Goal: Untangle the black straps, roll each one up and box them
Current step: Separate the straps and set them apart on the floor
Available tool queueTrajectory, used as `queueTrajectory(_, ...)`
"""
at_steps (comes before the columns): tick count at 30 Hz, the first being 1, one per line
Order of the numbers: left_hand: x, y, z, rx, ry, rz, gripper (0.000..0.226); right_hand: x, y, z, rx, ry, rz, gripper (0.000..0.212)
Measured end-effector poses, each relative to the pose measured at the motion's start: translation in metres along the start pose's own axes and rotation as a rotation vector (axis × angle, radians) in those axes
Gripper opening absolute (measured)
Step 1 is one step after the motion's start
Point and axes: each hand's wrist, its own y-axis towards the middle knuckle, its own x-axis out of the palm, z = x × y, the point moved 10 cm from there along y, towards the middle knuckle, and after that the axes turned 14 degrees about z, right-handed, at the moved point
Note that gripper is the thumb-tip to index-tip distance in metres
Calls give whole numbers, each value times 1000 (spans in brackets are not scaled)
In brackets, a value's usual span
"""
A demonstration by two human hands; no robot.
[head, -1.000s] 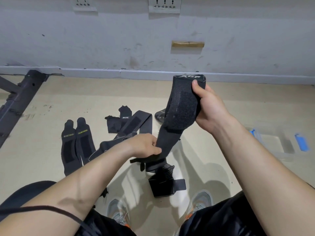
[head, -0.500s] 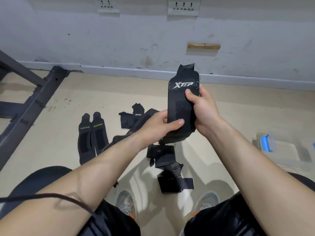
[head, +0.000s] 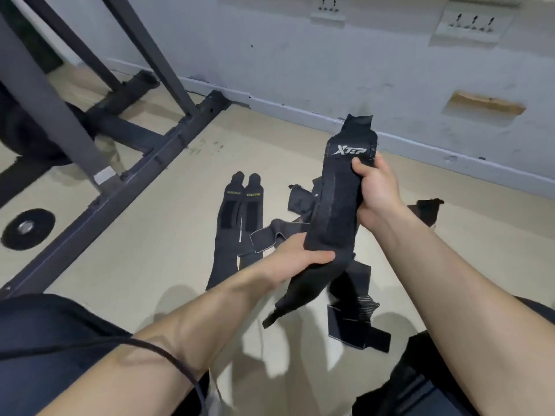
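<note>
I hold a black strap (head: 336, 205) with a white XTEP logo upright in front of me. My right hand (head: 377, 187) grips its upper part, thumb just under the logo. My left hand (head: 297, 256) grips its lower part, and the tail hangs down past it toward the floor. Two flat black straps with yellow lettering (head: 237, 211) lie side by side on the floor to the left. A tangle of further black straps (head: 288, 232) lies behind my hands, and a folded one (head: 354, 328) lies near my feet. The box is out of view.
A dark metal rack frame (head: 126, 178) crosses the floor at the left, with a round weight plate (head: 28, 228) beside it. A grey wall with sockets (head: 471, 24) and a baseboard stands behind. My knees fill the bottom corners.
The view has swung left, so the rack came in and the clear box went out of sight. My left hand has slid a little lower on the strap; my right hand keeps its hold.
</note>
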Motion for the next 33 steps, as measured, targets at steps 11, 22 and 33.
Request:
queueTrajectory(11,-61,38,-140,-368,-291,-86,40,105,75,98,76,-180,29,24)
queueTrajectory(22,-273,58,-259,-501,-425,250,54,263,145,282,212,-282,9,27)
queueTrajectory(33,-411,112,-351,-463,-402,702,28,363,206,430,261,-770,-181,44)
